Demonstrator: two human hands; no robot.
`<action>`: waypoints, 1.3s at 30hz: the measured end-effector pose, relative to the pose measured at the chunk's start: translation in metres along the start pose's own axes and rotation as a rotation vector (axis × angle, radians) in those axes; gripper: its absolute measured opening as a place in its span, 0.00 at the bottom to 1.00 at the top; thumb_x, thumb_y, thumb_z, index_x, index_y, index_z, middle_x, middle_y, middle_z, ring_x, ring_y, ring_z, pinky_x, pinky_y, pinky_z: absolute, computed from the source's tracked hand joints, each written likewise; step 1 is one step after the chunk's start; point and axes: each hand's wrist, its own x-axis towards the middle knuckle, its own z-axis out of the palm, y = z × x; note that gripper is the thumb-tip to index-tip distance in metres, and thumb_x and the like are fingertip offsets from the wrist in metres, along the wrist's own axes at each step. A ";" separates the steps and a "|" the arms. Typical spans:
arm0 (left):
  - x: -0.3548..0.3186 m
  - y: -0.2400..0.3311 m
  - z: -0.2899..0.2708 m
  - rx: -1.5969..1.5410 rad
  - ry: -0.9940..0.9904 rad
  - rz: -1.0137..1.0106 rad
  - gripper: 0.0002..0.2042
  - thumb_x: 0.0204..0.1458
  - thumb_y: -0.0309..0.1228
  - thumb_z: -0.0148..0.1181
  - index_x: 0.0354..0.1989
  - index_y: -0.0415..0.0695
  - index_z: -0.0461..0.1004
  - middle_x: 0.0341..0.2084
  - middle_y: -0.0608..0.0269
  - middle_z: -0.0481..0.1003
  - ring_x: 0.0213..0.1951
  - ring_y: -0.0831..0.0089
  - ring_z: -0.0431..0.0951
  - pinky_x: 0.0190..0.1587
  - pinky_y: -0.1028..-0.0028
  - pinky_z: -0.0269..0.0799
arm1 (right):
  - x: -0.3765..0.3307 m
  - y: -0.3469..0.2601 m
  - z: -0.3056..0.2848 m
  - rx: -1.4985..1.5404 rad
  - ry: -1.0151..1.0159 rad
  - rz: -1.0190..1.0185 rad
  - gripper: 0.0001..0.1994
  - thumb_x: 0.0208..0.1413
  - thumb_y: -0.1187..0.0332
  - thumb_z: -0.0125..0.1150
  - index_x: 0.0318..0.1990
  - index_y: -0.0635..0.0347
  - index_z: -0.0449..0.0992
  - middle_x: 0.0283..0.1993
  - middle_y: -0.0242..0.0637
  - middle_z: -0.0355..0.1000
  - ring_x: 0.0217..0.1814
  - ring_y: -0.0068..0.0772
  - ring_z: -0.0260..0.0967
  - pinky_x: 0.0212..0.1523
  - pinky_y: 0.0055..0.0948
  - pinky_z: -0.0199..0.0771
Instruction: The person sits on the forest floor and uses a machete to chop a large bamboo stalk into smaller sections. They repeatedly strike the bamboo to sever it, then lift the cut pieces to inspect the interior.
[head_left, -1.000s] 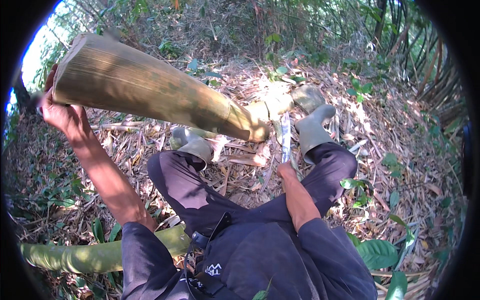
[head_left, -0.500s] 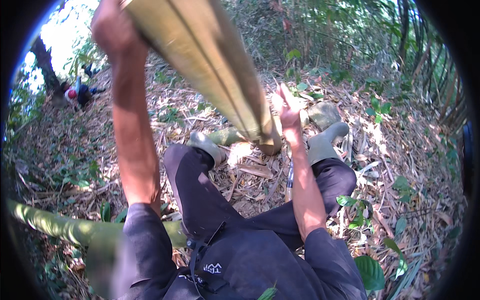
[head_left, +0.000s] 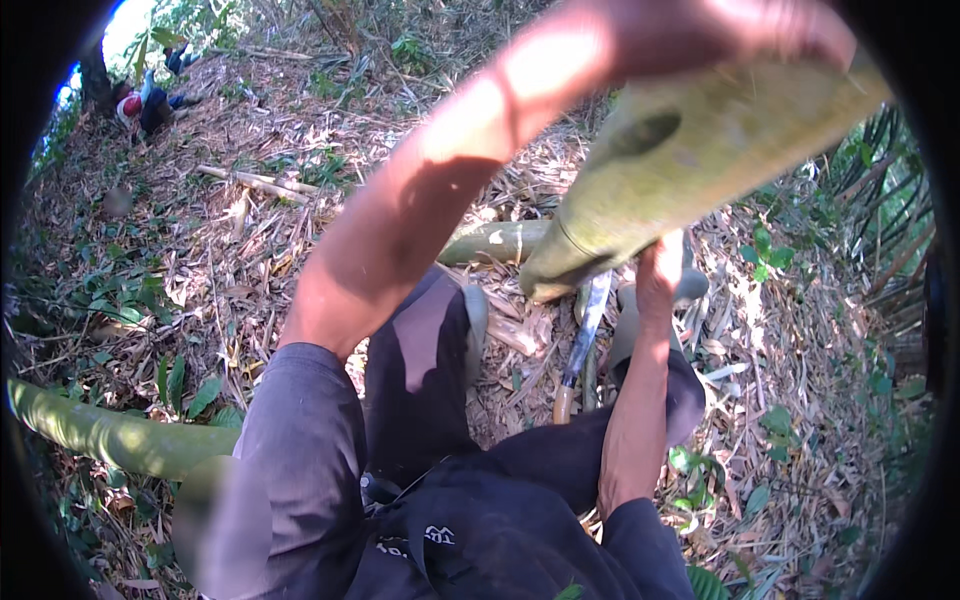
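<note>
Swung from left to far right, a thick bamboo section [head_left: 700,150] now occupies both hands, the machete [head_left: 580,350] released between the legs. The blurred left hand [head_left: 785,30] lies along its raised end, the right hand [head_left: 662,262] beneath; whether fingers clench cannot be told. White lettering [head_left: 437,535] marks the dark shirt [head_left: 520,535].

From the head, one fisheye view looks down closely over torso [head_left: 510,535] and leaf-strewn ground [head_left: 255,270].
</note>
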 end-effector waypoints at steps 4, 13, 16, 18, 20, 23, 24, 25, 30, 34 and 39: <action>-0.195 -0.176 0.025 -0.541 -0.158 -0.623 0.66 0.26 0.46 0.79 0.66 0.29 0.34 0.62 0.33 0.51 0.64 0.52 0.55 0.66 0.61 0.54 | 0.034 0.036 0.067 0.845 0.506 0.337 0.25 0.65 0.51 0.42 0.61 0.60 0.58 0.61 0.43 0.61 0.65 0.39 0.56 0.66 0.46 0.54; -0.414 -0.280 -0.014 -0.321 -0.221 -0.417 0.61 0.21 0.55 0.78 0.63 0.35 0.50 0.54 0.39 0.62 0.55 0.47 0.67 0.58 0.58 0.64 | -0.001 0.159 0.153 0.939 0.717 0.671 0.26 0.64 0.50 0.41 0.61 0.60 0.59 0.61 0.42 0.61 0.65 0.40 0.57 0.66 0.46 0.55; -0.453 -0.279 -0.020 -0.288 -0.075 -0.342 0.66 0.17 0.61 0.76 0.66 0.36 0.47 0.56 0.34 0.57 0.56 0.40 0.63 0.59 0.52 0.61 | -0.016 0.177 0.176 0.928 0.713 0.754 0.27 0.64 0.50 0.41 0.61 0.60 0.59 0.61 0.42 0.61 0.65 0.41 0.57 0.65 0.45 0.55; -0.456 -0.269 -0.029 -0.277 -0.151 -0.406 0.68 0.17 0.62 0.75 0.67 0.38 0.44 0.58 0.31 0.51 0.59 0.37 0.58 0.60 0.46 0.57 | -0.019 0.180 0.180 0.909 0.715 0.774 0.27 0.63 0.50 0.41 0.61 0.60 0.59 0.61 0.42 0.61 0.65 0.41 0.57 0.65 0.45 0.55; -0.432 -0.257 -0.053 -0.240 -0.226 -0.421 0.69 0.18 0.66 0.72 0.69 0.41 0.42 0.59 0.27 0.49 0.60 0.31 0.55 0.60 0.42 0.55 | -0.020 0.180 0.183 0.889 0.722 0.779 0.27 0.63 0.49 0.41 0.61 0.60 0.59 0.61 0.42 0.61 0.65 0.41 0.57 0.65 0.45 0.56; -0.393 -0.246 -0.102 -0.152 -0.220 -0.404 0.64 0.21 0.70 0.66 0.67 0.41 0.49 0.59 0.23 0.50 0.59 0.28 0.56 0.61 0.40 0.52 | -0.020 0.176 0.200 0.900 0.706 0.802 0.27 0.63 0.49 0.40 0.62 0.59 0.59 0.61 0.41 0.62 0.65 0.41 0.58 0.65 0.45 0.56; -0.389 -0.236 -0.127 -0.060 -0.221 -0.430 0.64 0.22 0.68 0.68 0.67 0.40 0.49 0.58 0.23 0.52 0.60 0.30 0.56 0.62 0.41 0.50 | -0.021 0.176 0.221 0.924 0.686 0.835 0.27 0.63 0.49 0.40 0.62 0.59 0.59 0.61 0.41 0.62 0.65 0.42 0.58 0.65 0.45 0.56; -0.382 -0.228 -0.150 0.018 -0.223 -0.440 0.64 0.22 0.67 0.69 0.67 0.39 0.48 0.57 0.24 0.54 0.60 0.32 0.55 0.63 0.42 0.48 | -0.022 0.174 0.231 0.940 0.669 0.843 0.28 0.63 0.49 0.40 0.62 0.59 0.59 0.61 0.41 0.62 0.65 0.42 0.58 0.65 0.45 0.56; -0.360 -0.241 -0.235 0.088 -0.480 -0.566 0.47 0.25 0.57 0.70 0.57 0.41 0.66 0.40 0.37 0.69 0.47 0.47 0.70 0.49 0.53 0.64 | 0.002 0.175 0.299 1.035 0.597 0.859 0.28 0.62 0.48 0.40 0.62 0.59 0.60 0.61 0.41 0.62 0.64 0.42 0.58 0.64 0.45 0.57; -0.376 -0.285 -0.263 0.208 -0.732 -0.726 0.44 0.32 0.56 0.66 0.57 0.40 0.65 0.37 0.44 0.71 0.44 0.51 0.71 0.47 0.59 0.66 | 0.038 0.201 0.362 1.172 0.577 0.874 0.28 0.62 0.48 0.39 0.62 0.59 0.60 0.61 0.41 0.62 0.64 0.43 0.58 0.64 0.44 0.58; -0.470 -0.366 -0.283 0.196 -0.883 -1.188 0.53 0.32 0.57 0.70 0.67 0.44 0.53 0.59 0.43 0.60 0.61 0.48 0.62 0.63 0.55 0.57 | 0.059 0.290 0.461 1.408 0.631 1.099 0.29 0.61 0.47 0.39 0.62 0.59 0.60 0.61 0.40 0.62 0.64 0.43 0.59 0.64 0.44 0.58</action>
